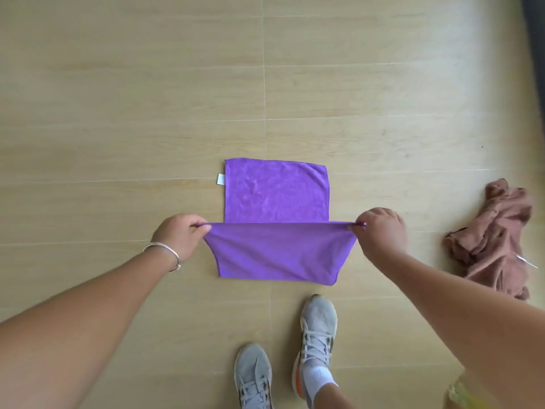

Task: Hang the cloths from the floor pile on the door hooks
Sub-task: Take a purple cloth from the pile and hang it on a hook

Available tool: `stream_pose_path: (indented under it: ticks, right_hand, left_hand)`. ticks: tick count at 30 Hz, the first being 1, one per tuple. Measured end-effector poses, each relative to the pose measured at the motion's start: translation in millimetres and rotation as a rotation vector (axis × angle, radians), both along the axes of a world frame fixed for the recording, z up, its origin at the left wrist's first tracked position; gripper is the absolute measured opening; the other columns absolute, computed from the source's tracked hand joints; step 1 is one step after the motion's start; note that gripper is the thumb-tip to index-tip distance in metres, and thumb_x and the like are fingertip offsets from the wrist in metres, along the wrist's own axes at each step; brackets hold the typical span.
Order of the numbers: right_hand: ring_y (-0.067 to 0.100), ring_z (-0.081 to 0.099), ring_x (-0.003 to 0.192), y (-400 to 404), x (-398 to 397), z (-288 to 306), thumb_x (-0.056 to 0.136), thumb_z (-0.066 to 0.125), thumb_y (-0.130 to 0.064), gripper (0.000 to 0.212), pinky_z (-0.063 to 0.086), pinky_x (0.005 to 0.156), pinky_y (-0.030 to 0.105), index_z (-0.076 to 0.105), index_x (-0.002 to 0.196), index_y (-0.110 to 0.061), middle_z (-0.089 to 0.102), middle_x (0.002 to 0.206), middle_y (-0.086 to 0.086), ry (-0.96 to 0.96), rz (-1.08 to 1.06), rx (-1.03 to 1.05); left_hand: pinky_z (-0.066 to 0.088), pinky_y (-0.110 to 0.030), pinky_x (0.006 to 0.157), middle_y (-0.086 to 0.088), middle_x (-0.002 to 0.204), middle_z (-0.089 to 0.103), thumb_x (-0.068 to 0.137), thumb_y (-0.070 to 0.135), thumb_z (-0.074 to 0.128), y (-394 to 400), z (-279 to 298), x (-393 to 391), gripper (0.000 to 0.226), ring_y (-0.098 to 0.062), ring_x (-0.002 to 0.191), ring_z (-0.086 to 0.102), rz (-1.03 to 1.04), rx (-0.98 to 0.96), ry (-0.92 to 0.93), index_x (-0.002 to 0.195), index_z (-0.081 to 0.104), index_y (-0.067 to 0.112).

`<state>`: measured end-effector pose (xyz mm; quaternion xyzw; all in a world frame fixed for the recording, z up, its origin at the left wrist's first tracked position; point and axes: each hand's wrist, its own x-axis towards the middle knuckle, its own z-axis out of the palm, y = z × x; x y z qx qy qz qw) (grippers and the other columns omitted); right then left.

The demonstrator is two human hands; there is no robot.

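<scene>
Person standing, looking straight down at a pale wood-plank floor (118, 113). Purple cloth (275, 191) in hand: left hand (177, 233) pinches one corner between thumb and fingertips, right hand (380, 228) pinches the opposite corner the same way, both closed tight on the fabric. The edge between them is pulled into a taut straight line, likely to shake out creases and find a clean top edge for a hook. The held edge sits about midway along the cloth, so a fold falls there; the near half slopes down toward the feet, the far half spreads out beyond the fold. Cannot tell for certain whether the far half rests flat on the floor or hangs just above it; no clear shadow to settle it. Small white tag (220, 179) sticks out at the far left edge. Crumpled brown cloth (489, 243) lies on the floor well to the right, apart from the purple one and untouched; probably what is left of the pile. Silver bangle (165, 253) on the left wrist. Grey trainers (317, 326) just behind the cloth's near edge. No door or hooks in view, so hanging is not yet begun for this piece.
</scene>
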<state>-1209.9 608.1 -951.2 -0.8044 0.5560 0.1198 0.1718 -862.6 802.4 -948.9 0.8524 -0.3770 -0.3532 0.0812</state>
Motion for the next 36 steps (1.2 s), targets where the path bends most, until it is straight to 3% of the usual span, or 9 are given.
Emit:
stream_pose_path:
  ticks: [9, 12, 15, 19, 23, 26, 28, 32, 36]
  right_hand:
    - [0.030, 0.046, 0.119, -147, 78, -181, 0.084, 0.066, -0.041, 0.025, 0.033, 0.098, 0.038, 0.074, 0.097, -0.020, 0.062, 0.114, 0.008, 0.036, 0.035, -0.096]
    - [0.030, 0.047, 0.118, -176, 91, -238, 0.083, 0.068, -0.036, 0.020, 0.034, 0.097, 0.039, 0.073, 0.092, -0.019, 0.063, 0.112, 0.008, -0.059, 0.015, -0.149]
    - [0.030, 0.047, 0.113, -184, 91, -273, 0.085, 0.066, -0.034, 0.017, 0.035, 0.094, 0.040, 0.069, 0.090, -0.018, 0.061, 0.110, 0.007, -0.195, -0.019, -0.212]
    - [0.030, 0.048, 0.110, -200, 93, -282, 0.087, 0.063, -0.036, 0.022, 0.036, 0.093, 0.040, 0.063, 0.102, -0.020, 0.058, 0.112, 0.006, -0.244, -0.017, -0.306]
    - [0.031, 0.045, 0.118, -192, 115, -257, 0.085, 0.063, -0.023, 0.037, 0.034, 0.100, 0.042, 0.057, 0.121, -0.017, 0.052, 0.127, 0.008, -0.322, 0.047, -0.322]
    - [0.036, 0.046, 0.128, -141, 113, -249, 0.081, 0.069, -0.023, 0.045, 0.033, 0.108, 0.048, 0.060, 0.124, -0.012, 0.053, 0.134, 0.014, -0.335, 0.482, -0.298]
    - [0.036, 0.041, 0.135, -97, 95, -255, 0.081, 0.070, -0.035, 0.055, 0.032, 0.109, 0.057, 0.059, 0.130, -0.015, 0.049, 0.141, 0.015, -0.295, 0.723, -0.252]
    - [0.034, 0.031, 0.141, -27, 44, -265, 0.078, 0.058, -0.066, 0.081, 0.030, 0.109, 0.059, 0.044, 0.144, -0.020, 0.036, 0.152, 0.012, -0.140, 1.053, -0.102]
    - [0.031, 0.032, 0.141, 1, 5, -267, 0.077, 0.049, -0.073, 0.089, 0.023, 0.105, 0.055, 0.038, 0.147, -0.020, 0.034, 0.153, 0.011, -0.035, 1.249, -0.113]
  left_hand:
    - [0.043, -0.030, 0.075, -0.009, 0.098, 0.068, 0.085, 0.031, 0.067, -154, -184, 74, 0.011, -0.030, 0.091, 0.060, -0.033, -0.041, -0.185, 0.080, 0.070, 0.022]
    - [0.047, -0.036, 0.079, -0.007, 0.097, 0.057, 0.084, 0.030, 0.066, -182, -241, 93, 0.009, -0.031, 0.093, 0.057, -0.068, -0.090, -0.253, 0.081, 0.070, 0.023]
    - [0.044, -0.034, 0.069, -0.002, 0.088, 0.054, 0.082, 0.026, 0.066, -186, -278, 95, 0.007, -0.029, 0.088, 0.054, -0.031, -0.274, -0.338, 0.077, 0.067, 0.021]
    - [0.045, -0.037, 0.067, -0.005, 0.085, 0.056, 0.084, 0.025, 0.063, -190, -286, 97, 0.006, -0.033, 0.086, 0.054, -0.088, -0.397, -0.440, 0.081, 0.063, 0.019]
    - [0.046, -0.045, 0.085, -0.013, 0.115, 0.054, 0.084, 0.019, 0.060, -206, -254, 93, 0.029, -0.037, 0.107, 0.051, -0.050, -0.383, -0.456, 0.113, 0.060, 0.018]
    - [0.045, -0.046, 0.092, -0.012, 0.127, 0.053, 0.084, 0.027, 0.054, -183, -234, 53, 0.043, -0.035, 0.111, 0.053, -0.404, -0.489, -0.477, 0.126, 0.057, 0.016]
    - [0.039, -0.050, 0.102, -0.013, 0.140, 0.048, 0.084, 0.041, 0.050, -144, -238, 19, 0.056, -0.033, 0.124, 0.049, -0.660, -0.475, -0.467, 0.134, 0.054, 0.018]
    - [0.026, -0.057, 0.106, -0.012, 0.154, 0.030, 0.076, 0.064, 0.052, -52, -264, -32, 0.081, -0.029, 0.141, 0.030, -1.072, -0.341, -0.412, 0.145, 0.038, 0.025]
    - [0.023, -0.057, 0.106, -0.011, 0.154, 0.028, 0.072, 0.070, 0.051, -2, -277, -30, 0.090, -0.030, 0.141, 0.027, -1.272, -0.217, -0.410, 0.146, 0.037, 0.021]
